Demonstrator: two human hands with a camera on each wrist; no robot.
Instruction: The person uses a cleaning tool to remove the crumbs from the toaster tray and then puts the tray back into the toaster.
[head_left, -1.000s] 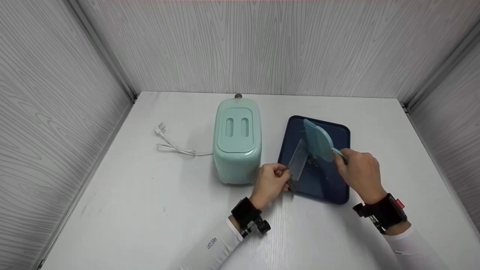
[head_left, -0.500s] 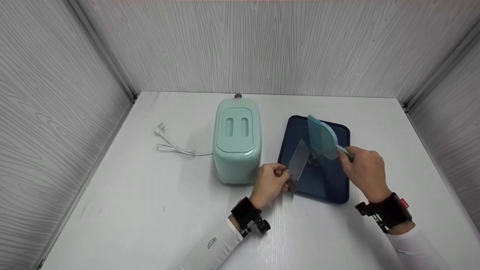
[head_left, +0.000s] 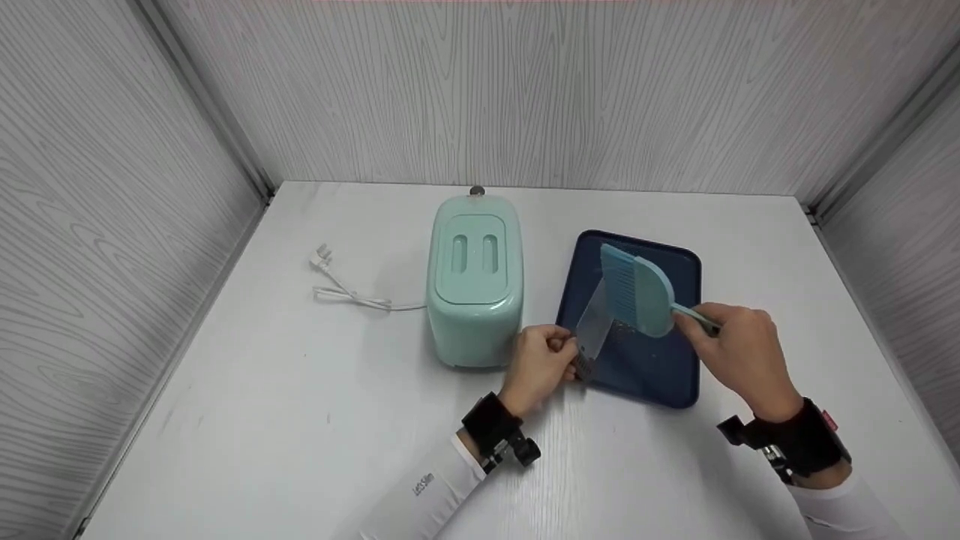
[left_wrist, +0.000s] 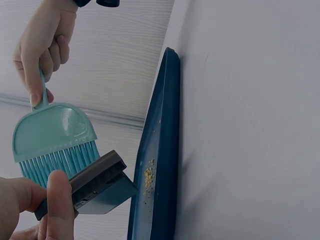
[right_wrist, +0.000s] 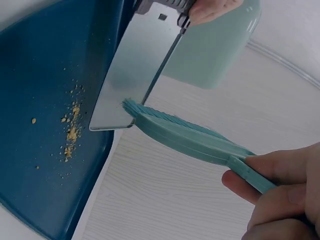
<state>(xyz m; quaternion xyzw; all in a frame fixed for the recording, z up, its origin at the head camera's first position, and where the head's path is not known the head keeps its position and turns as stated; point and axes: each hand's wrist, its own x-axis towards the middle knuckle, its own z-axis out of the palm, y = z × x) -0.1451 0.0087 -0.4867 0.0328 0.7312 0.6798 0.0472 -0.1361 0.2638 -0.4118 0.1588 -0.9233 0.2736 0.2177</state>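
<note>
My left hand (head_left: 541, 367) pinches the dark plastic end of a thin metal crumb tray (right_wrist: 135, 60), which slants over a dark blue serving tray (head_left: 652, 375). A teal hand brush (head_left: 652, 300) is held by its handle in my right hand (head_left: 739, 356). In the right wrist view, the brush's bristles (right_wrist: 131, 107) reach the face of the crumb tray near its far end. Yellowish crumbs (right_wrist: 72, 132) lie scattered on the blue tray below. The left wrist view shows the brush (left_wrist: 55, 130) behind the crumb tray's dark end (left_wrist: 95, 180), bristles pointing down.
A mint-green toaster (head_left: 476, 330) with its lid on stands just left of my left hand. Its white cord and plug (head_left: 322, 259) lie farther left on the white table (head_left: 300, 420). Grey wood-grain walls (head_left: 525, 90) enclose the back and sides.
The brush first shifted slightly away to the right, then swung back left and turned so its bristles overlap the crumb tray. My right hand has moved a little right; the left has stayed put.
</note>
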